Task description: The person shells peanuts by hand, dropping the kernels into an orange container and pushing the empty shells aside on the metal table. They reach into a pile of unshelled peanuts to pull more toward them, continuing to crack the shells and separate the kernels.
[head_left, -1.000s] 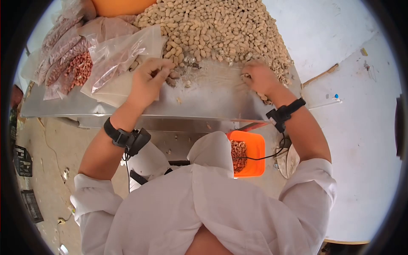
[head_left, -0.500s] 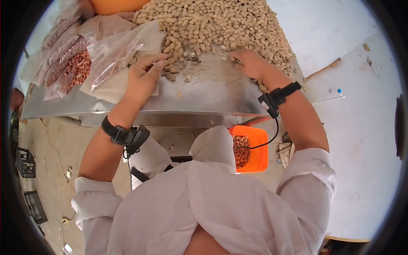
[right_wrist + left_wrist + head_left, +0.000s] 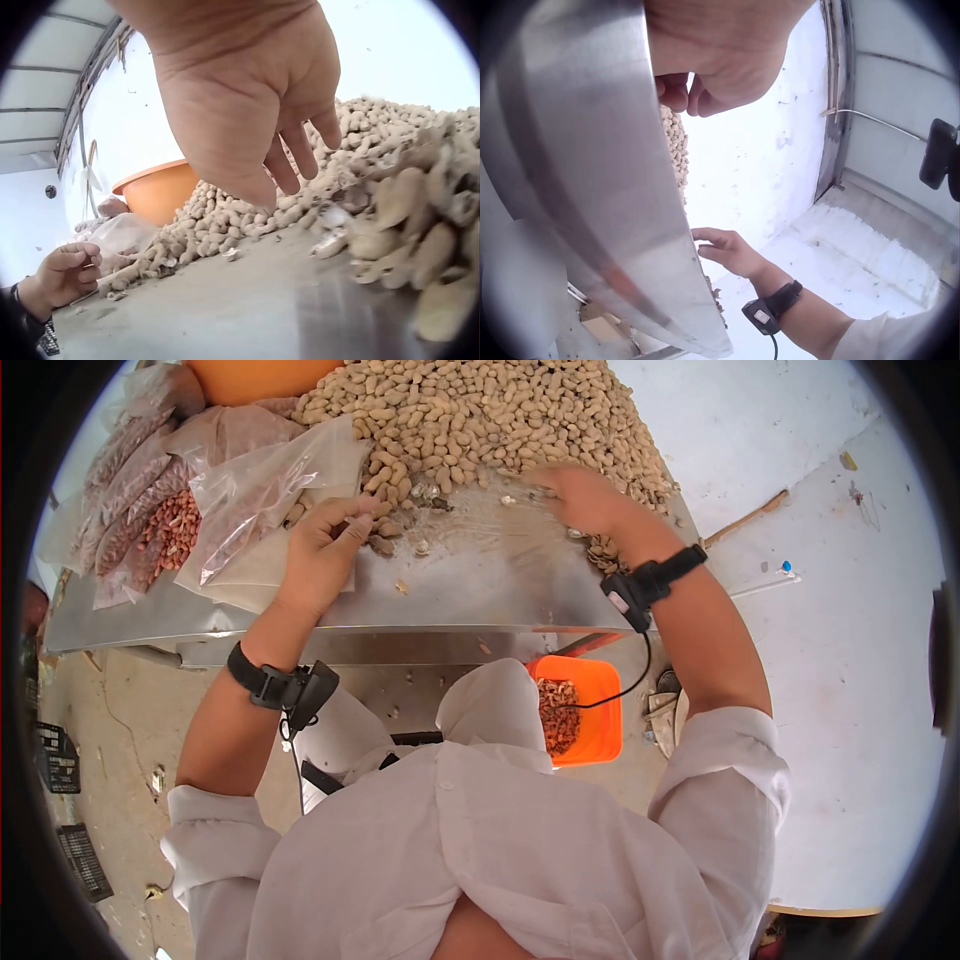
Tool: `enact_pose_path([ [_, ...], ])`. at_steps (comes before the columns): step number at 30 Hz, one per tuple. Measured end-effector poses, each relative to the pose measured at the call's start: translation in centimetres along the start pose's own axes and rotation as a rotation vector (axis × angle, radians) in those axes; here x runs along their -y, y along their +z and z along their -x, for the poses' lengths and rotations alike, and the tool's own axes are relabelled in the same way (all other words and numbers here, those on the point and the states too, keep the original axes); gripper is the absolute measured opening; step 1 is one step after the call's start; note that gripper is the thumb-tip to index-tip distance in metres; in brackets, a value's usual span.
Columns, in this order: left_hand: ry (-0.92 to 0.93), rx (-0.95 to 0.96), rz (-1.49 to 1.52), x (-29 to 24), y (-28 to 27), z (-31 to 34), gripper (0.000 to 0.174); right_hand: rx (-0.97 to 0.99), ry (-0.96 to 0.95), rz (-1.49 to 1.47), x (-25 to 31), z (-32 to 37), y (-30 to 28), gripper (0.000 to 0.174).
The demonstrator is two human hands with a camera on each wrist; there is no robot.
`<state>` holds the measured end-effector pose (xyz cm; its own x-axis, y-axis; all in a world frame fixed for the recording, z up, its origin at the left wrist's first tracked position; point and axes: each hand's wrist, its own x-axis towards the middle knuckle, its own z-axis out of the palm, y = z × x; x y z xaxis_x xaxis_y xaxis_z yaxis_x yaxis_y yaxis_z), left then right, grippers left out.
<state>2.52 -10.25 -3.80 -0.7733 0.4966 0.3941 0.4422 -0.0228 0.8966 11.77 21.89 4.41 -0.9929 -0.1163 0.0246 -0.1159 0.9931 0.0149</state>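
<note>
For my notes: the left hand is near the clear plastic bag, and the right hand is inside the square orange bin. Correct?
The right hand isn't in the square orange bin: the head view shows it over the metal table, near the peanut pile. The left hand is indeed near the clear plastic bag.

No readable text, brand, number or sign in any view; closest is a small pale label (image 3: 761,316) on the black right-wrist camera (image 3: 628,605), its marks too small and blurred to make out.
</note>
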Motion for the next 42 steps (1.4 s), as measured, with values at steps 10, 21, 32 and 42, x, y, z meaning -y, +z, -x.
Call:
enact_pose_path([
  [10,0.012,0.023,0.014,-1.2,0.1,0.2,0.023,0.067,-0.056,0.047,1.3,-3.2,1.8,0.022],
  [21,0.119,0.004,-0.070,-0.7,0.3,0.2,0.021,-0.051,-0.115,0.054,-0.9,5.9,0.9,0.021],
  [32,0.113,0.012,-0.033,-0.4,0.3,0.1,0.022,-0.106,0.197,-0.026,-4.6,8.5,-2.1,0.052],
  [42,0.139,0.040,-0.082,-0.5,0.4,0.0,0.022,0.024,0.284,0.023,-3.3,9.6,0.9,0.081],
])
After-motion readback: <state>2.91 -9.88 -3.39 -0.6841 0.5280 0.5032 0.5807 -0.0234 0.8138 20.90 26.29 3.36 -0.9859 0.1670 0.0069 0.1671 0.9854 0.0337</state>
